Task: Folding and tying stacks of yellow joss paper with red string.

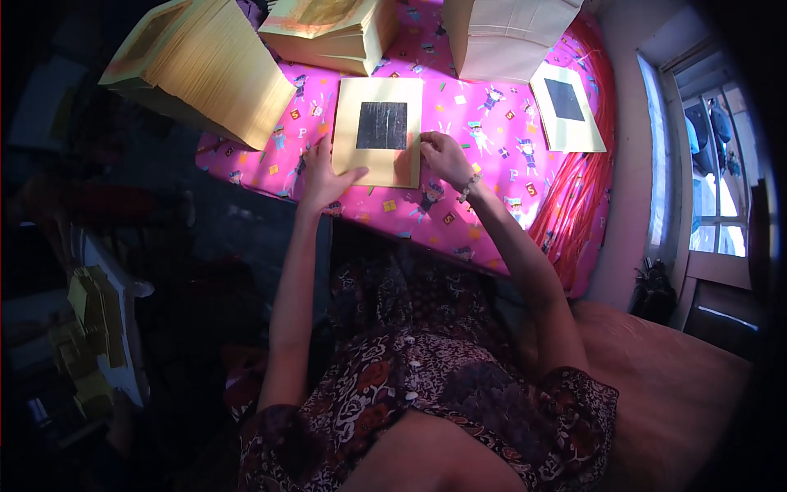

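A cream paper sheet (379, 164) with a dark rectangle in its middle lies flat on the pink table cover, directly in front of me. My left hand (326, 176) rests at its lower left corner, fingers spread along the left edge and thumb over the paper. At the right edge, my right hand (445, 159) has its fingers curled together, the fingertips touching the sheet's side. Whether they pinch the paper or something small is hidden. A similar cream sheet (569, 135) with a dark rectangle lies farther right.
Tall stacks of cream paper stand at the far left (213, 70), far middle (336, 45) and far right (508, 41). A bundle of red strands (566, 221) hangs over the table's right side. The pink patterned cover (393, 220) reaches the near edge. A window (717, 180) is at right.
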The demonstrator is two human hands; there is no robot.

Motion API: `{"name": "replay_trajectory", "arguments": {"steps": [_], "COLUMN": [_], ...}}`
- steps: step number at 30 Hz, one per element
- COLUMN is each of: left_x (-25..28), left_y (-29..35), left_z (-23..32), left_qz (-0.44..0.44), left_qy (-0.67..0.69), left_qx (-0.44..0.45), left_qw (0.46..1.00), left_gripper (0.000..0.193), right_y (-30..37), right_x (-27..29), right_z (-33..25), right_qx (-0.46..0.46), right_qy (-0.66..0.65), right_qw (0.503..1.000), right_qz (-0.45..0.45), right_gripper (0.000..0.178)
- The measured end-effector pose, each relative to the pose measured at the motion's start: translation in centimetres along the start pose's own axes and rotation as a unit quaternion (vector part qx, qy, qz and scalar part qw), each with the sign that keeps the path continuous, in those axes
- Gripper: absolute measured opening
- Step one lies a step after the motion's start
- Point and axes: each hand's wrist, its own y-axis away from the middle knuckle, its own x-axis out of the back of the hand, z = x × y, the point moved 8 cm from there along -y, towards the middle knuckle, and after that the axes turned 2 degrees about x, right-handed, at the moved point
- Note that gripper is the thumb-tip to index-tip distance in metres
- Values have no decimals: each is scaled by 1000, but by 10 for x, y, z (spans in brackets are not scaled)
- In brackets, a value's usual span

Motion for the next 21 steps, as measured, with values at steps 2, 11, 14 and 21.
{"name": "replay_trajectory", "arguments": {"steps": [2,11,14,21], "left_x": [-3,-5,-4,-2], "left_y": [8,15,16,17], "left_z": [10,24,22,25], "left_qz": [-56,-39,-40,-38], "left_qy": [-73,-135,-131,-117], "left_qx": [-41,-73,-64,-69], "left_qw": [995,987,989,990], "left_gripper": [117,117,114,106], "right_y": [-3,-105,-132,-133], "right_x": [7,15,-1,-9], "right_z": [-10,-59,-42,-40], "right_qx": [35,223,167,184], "right_qy": [42,384,421,419], "right_qw": [998,895,891,888], "right_qz": [21,37,-12,38], "right_gripper": [22,41,39,34]}}
